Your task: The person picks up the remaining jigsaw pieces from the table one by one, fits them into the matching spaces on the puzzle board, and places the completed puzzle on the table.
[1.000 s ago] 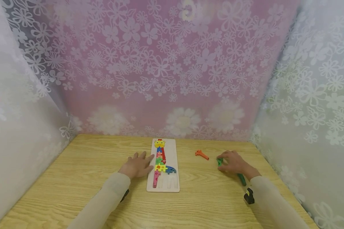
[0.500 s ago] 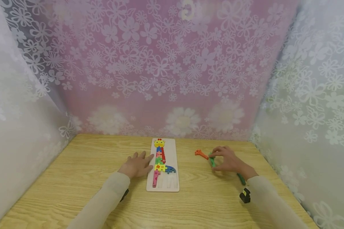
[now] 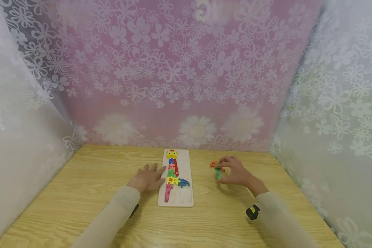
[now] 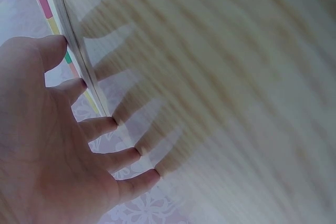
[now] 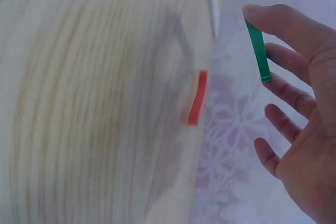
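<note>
A pale wooden giraffe puzzle board (image 3: pixel 184 163) lies on the table, its long sides pointing away from me. Coloured pieces fill the head, neck, back and one pink leg (image 3: pixel 167 193); the other leg recesses are bare. My left hand (image 3: pixel 146 179) rests on the table with fingers spread, thumb and forefinger at the board's left edge. Held above the table to the right of the board, a green puzzle piece (image 5: pixel 257 51) is pinched between the thumb and fingers of my right hand (image 3: pixel 235 173). In the head view it overlaps an orange puzzle piece (image 3: pixel 213 164) lying on the table.
The wood-grain table (image 3: pixel 90 193) ends at a pink flowered curtain (image 3: pixel 136 103) behind, with pale flowered curtains along both sides. A black wrist camera (image 3: pixel 252 212) is strapped below my right sleeve.
My right hand has lifted the green piece and carried it left, over the orange piece. The darker green piece by the right wrist is now out of sight. The left hand stays put.
</note>
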Demonstrator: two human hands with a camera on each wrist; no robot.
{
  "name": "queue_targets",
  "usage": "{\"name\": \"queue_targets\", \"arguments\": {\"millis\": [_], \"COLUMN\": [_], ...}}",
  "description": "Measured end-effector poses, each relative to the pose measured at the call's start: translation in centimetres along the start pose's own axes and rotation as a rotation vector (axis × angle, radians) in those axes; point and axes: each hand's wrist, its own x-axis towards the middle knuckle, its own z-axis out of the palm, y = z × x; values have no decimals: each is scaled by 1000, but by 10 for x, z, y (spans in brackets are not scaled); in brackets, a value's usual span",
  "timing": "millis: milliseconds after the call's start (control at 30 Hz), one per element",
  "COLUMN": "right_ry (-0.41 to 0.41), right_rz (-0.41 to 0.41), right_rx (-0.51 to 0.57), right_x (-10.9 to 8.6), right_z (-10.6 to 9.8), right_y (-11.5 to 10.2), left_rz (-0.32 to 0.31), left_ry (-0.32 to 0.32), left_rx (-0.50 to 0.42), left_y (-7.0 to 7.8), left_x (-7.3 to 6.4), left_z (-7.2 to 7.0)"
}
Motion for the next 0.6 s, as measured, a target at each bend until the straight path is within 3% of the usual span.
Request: {"name": "queue_targets", "arguments": {"millis": [600], "right_ry": [-31], "right_rz": [19], "right_rx": [21], "right_x": [18], "right_z": [19], "right_y": [-51], "left_rz": [-5], "left_ry": [-8], "left_rx": [1], "left_y": [1], "left_x": [0], "left_z": [-1]}}
